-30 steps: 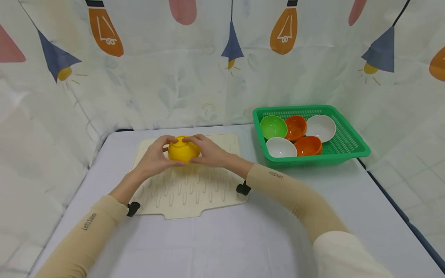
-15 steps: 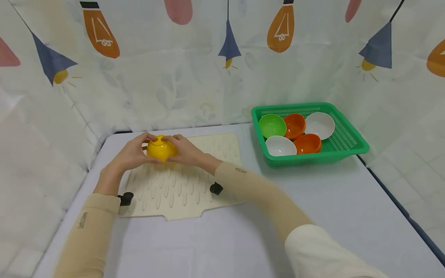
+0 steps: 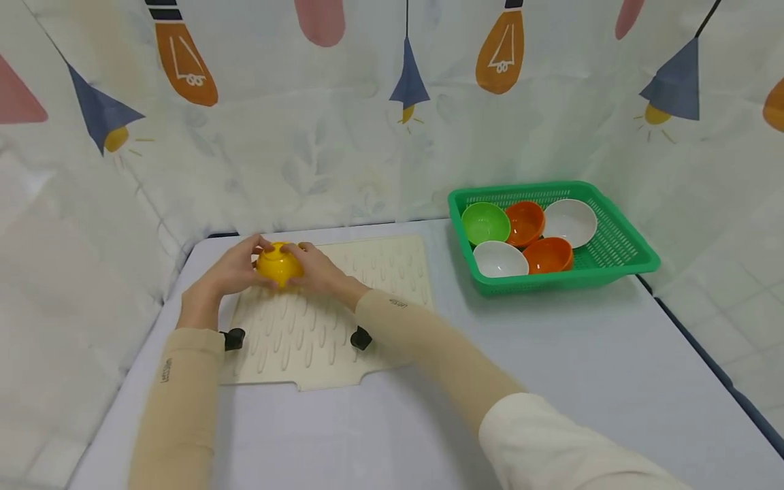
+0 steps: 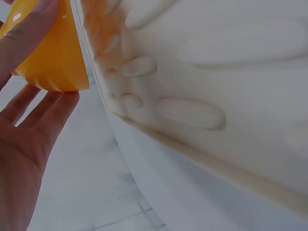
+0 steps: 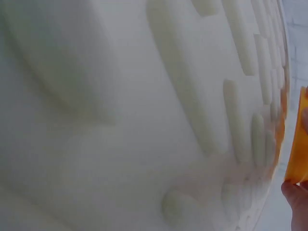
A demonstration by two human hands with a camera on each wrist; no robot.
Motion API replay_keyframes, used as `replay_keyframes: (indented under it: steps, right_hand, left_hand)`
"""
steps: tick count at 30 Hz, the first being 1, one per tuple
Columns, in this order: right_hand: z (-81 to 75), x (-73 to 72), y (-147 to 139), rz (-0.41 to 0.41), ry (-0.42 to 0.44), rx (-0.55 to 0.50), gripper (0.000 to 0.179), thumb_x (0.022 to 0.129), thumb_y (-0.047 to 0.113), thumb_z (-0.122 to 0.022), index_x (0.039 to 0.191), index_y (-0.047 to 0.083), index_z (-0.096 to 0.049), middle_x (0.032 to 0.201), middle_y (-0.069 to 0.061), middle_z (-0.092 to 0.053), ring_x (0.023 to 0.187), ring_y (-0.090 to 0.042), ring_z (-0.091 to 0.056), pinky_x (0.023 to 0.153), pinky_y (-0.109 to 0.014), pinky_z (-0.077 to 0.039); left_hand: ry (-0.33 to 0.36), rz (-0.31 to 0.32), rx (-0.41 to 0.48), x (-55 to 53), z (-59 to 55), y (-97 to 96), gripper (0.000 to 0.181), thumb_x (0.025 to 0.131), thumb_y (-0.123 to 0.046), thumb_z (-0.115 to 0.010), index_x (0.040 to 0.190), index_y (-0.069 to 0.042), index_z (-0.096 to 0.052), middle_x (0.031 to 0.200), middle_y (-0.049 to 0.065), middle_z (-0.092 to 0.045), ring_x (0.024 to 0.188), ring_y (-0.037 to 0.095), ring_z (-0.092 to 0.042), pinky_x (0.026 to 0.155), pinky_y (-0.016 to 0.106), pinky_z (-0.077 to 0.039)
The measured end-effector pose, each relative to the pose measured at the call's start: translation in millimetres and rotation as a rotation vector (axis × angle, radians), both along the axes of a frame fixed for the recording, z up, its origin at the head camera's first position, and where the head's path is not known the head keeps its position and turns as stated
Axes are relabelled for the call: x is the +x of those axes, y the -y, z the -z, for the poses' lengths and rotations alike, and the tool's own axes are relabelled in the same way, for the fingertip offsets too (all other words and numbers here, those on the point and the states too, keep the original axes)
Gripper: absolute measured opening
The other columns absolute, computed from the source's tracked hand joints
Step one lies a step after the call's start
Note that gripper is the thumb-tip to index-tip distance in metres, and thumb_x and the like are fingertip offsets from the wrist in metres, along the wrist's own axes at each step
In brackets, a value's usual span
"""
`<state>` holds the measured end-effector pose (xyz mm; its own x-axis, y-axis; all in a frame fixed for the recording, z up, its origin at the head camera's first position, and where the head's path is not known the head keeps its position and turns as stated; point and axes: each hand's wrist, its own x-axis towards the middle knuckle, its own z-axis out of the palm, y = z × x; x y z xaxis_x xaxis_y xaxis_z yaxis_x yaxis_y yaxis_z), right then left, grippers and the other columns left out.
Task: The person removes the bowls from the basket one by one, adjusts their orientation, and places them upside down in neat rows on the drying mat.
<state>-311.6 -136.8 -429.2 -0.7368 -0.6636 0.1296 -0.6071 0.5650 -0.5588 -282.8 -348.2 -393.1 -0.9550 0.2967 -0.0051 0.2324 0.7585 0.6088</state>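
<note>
A yellow bowl [image 3: 280, 264] is turned upside down, its foot ring facing up. My left hand [image 3: 235, 267] grips its left side, and my right hand [image 3: 321, 272] holds the opposite side, with fingers up near the base and thumbs down by the rim. Both hands are at the far left corner of a cream drying mat [image 3: 306, 354] with raised oval ridges. Seen from the left wrist, the bowl's rim is close over the mat's edge, and an orange reflection shows on the ridges. The right wrist view catches only a sliver of the bowl [image 5: 294, 159].
A green plastic basket [image 3: 618, 272] stands at the back right of the table. It holds a green bowl [image 3: 486, 223], two orange bowls [image 3: 549, 254] and two white bowls [image 3: 569, 223]. A patterned curtain [image 3: 343, 150] hangs behind the white-covered table [image 3: 380, 442].
Both hands have carried the yellow bowl left, from over the back middle of the mat to its far left corner. Over the last half second it has moved only slightly.
</note>
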Motion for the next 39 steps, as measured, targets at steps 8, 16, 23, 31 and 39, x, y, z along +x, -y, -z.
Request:
replay_keyframes:
  steps: [8,16,23,31,39]
  right_hand:
    - [2.3,-5.9,-3.0,-0.04,-0.03,0.042,0.05,0.106,0.003,-0.051,0.155,0.011,-0.041,0.156,-0.014,-0.041,0.14,-0.025,-0.045,0.117,-0.025,-0.031]
    - [-1.6,-12.1,-19.4,-0.133,-0.017,0.11,0.056,0.104,0.0,-0.052,0.157,0.006,-0.036,0.16,-0.012,-0.04,0.146,-0.022,-0.039,0.119,-0.022,-0.023]
    - [-10.6,-9.2,-56.4,-0.184,0.048,0.178,0.056,0.101,-0.01,-0.045,0.154,0.007,-0.042,0.159,-0.007,-0.042,0.148,-0.018,-0.035,0.119,-0.021,-0.023]
    - [-42.2,3.7,-104.3,-0.25,0.033,0.199,0.046,0.103,-0.007,-0.045,0.147,0.003,-0.049,0.152,-0.008,-0.048,0.144,-0.021,-0.04,0.116,-0.026,-0.032]
    - [-63.7,20.6,-150.0,-0.271,-0.009,0.152,0.041,0.104,-0.006,-0.043,0.142,0.005,-0.054,0.148,-0.009,-0.05,0.139,-0.024,-0.045,0.11,-0.027,-0.039]
  left_hand:
    - [0.025,-0.014,-0.077,-8.4,10.6,-5.5,0.073,0.075,-0.006,-0.093,0.128,0.004,-0.044,0.139,0.031,-0.047,0.13,0.052,-0.042,0.107,0.065,-0.037]
    - [0.033,-0.021,-0.09,-9.6,14.0,-6.4,0.075,0.077,-0.007,-0.091,0.132,0.004,-0.042,0.137,0.033,-0.047,0.122,0.05,-0.045,0.107,0.065,-0.036]
    - [0.069,-0.04,-0.079,-6.7,19.3,-9.6,0.078,0.08,-0.006,-0.088,0.138,0.007,-0.038,0.143,0.034,-0.041,0.13,0.051,-0.039,0.112,0.065,-0.029]
    - [0.105,-0.078,-0.1,-0.2,15.8,-6.0,0.08,0.084,-0.018,-0.087,0.142,0.006,-0.037,0.146,0.033,-0.037,0.129,0.05,-0.038,0.11,0.066,-0.03]
    - [0.081,-0.078,-0.077,2.6,10.0,-5.7,0.074,0.093,-0.028,-0.079,0.143,0.008,-0.037,0.149,0.035,-0.035,0.135,0.054,-0.033,0.111,0.068,-0.028]
